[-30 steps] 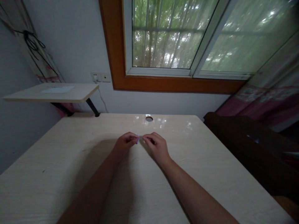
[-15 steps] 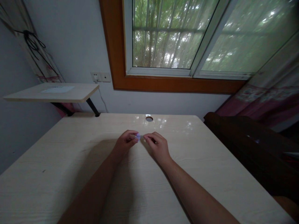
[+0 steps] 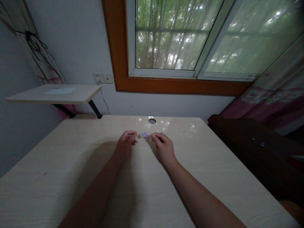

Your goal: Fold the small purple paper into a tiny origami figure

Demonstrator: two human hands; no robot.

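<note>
Over the far middle of the table, a small light-purple piece (image 3: 144, 134) sits between my two hands; it is too small to name. A thin bit sticks out of its left side. My right hand (image 3: 163, 145) is closed in a pinch at the piece's right end and appears to hold it. My left hand (image 3: 126, 142) is just left of the piece with a small gap to it. Its fingers are loosely curled and slightly apart, with nothing visible in them.
A pale wooden table (image 3: 152, 190) lies under both arms, with a round cable hole (image 3: 152, 121) near its back edge. At the back left stands a raised shelf (image 3: 80, 98) with a paper sheet (image 3: 60, 91). Dark furniture (image 3: 237, 142) borders the right side.
The purple piece has left my left fingers and moved a little to the right and away from me, along with my right hand. My left hand has drawn slightly left and loosened.
</note>
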